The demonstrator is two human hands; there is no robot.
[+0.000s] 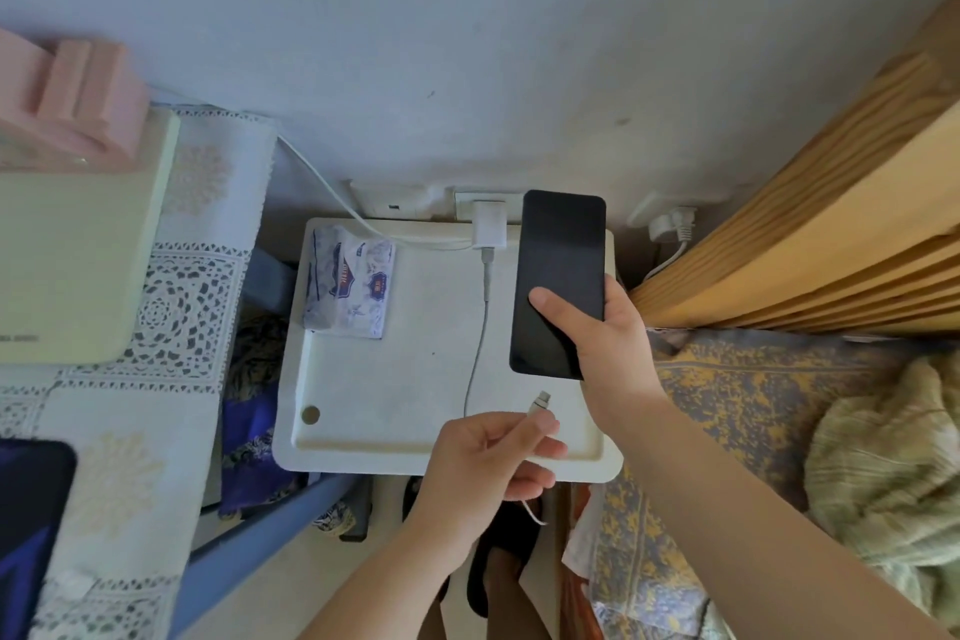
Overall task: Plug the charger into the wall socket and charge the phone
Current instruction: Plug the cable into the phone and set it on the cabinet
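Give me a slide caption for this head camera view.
Charger in the wall socket, right hand holding the phone, left hand bringing the cable plug toward it.

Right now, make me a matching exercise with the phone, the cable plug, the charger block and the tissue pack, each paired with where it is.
Things:
1. phone
2. cable plug
3. charger block
4. tissue pack

Places:
A. lying on the white tray
B. in the right hand
C. in the wall socket
D. in the left hand

Pairs: 1-B, 2-D, 3-C, 4-A
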